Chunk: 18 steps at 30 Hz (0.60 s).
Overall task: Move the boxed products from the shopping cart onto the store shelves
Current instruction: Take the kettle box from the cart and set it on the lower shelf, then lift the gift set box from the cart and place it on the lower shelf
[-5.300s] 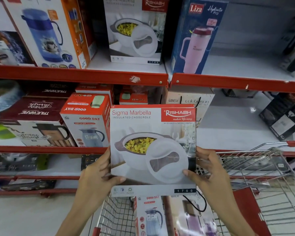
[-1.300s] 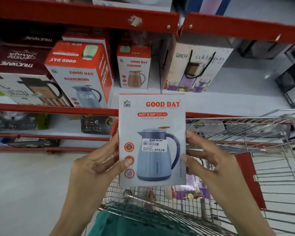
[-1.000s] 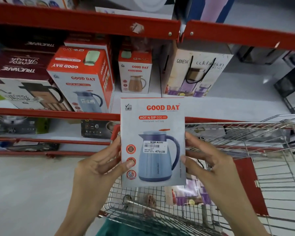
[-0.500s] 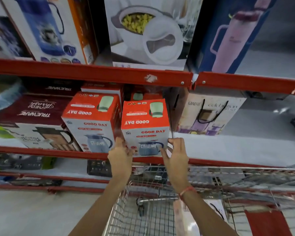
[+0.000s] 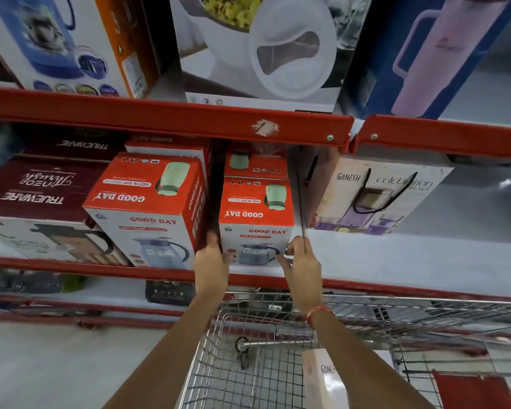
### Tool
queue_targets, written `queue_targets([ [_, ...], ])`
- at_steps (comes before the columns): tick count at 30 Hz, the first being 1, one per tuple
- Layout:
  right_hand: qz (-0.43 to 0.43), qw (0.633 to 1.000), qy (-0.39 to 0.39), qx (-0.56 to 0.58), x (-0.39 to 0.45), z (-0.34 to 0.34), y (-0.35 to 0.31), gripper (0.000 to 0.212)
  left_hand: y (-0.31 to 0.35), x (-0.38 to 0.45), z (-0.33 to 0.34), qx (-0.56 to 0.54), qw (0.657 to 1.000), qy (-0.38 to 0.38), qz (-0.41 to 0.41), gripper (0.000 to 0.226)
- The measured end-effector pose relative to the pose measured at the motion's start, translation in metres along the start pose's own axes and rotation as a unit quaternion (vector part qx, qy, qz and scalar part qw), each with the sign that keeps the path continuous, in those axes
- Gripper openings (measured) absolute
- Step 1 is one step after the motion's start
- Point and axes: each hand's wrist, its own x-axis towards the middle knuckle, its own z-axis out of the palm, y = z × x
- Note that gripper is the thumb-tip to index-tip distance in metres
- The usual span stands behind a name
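The small Good Day box (image 5: 255, 222) is red on top, white in front, printed with a grey-blue jug; shelf edges (image 5: 165, 119) are red.

Left hand (image 5: 211, 262), right hand (image 5: 303, 265) flank small Good Day box (image 5: 255, 222) on middle shelf (image 5: 396, 262); cart (image 5: 278, 364) below

light: even, overhead, soft | glare: spot on white shelf (image 5: 505, 183) | blur: motion smear at edges, lower frame | distortion: wide-angle bowing
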Motion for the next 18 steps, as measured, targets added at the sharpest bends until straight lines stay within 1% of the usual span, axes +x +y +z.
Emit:
queue_targets([
  [2, 0.005, 1.0, -0.003, -0.003, -0.002, -0.001, 0.002, 0.024, -0.005, -0.004, 0.001, -0.005, 1.0, -0.005, 0.012, 0.043],
  [4, 0.01, 1.0, 0.01, 0.012, -0.011, -0.004, 0.005, 0.022, -0.008, -0.015, 0.002, -0.022, 1.0, -0.002, 0.022, 0.043],
  [7, 0.011, 0.999, 0.032, 0.026, -0.044, -0.01, 0.019, 0.021, -0.01, -0.05, 0.009, -0.015, 0.997, 0.049, 0.053, 0.052],
  [9, 0.029, 0.998, 0.032, 0.034, -0.076, -0.013, 0.037, 0.022, -0.01, -0.079, 0.018, -0.009, 0.995, 0.049, 0.089, 0.059],
  [12, 0.086, 0.996, 0.019, 0.025, -0.126, -0.016, 0.079, 0.023, -0.015, -0.117, 0.044, 0.01, 0.991, 0.001, 0.134, 0.06],
  [14, 0.13, 0.991, -0.005, 0.005, -0.157, -0.018, 0.115, 0.022, -0.02, -0.141, 0.068, 0.022, 0.989, -0.046, 0.141, 0.057],
  [16, 0.177, 0.983, -0.043, -0.01, -0.184, -0.02, 0.153, 0.021, -0.027, -0.166, 0.093, 0.03, 0.985, -0.102, 0.133, 0.048],
  [18, 0.244, 0.965, -0.093, -0.028, -0.206, -0.024, 0.193, 0.034, -0.034, -0.191, 0.118, 0.037, 0.979, -0.177, 0.09, 0.045],
])
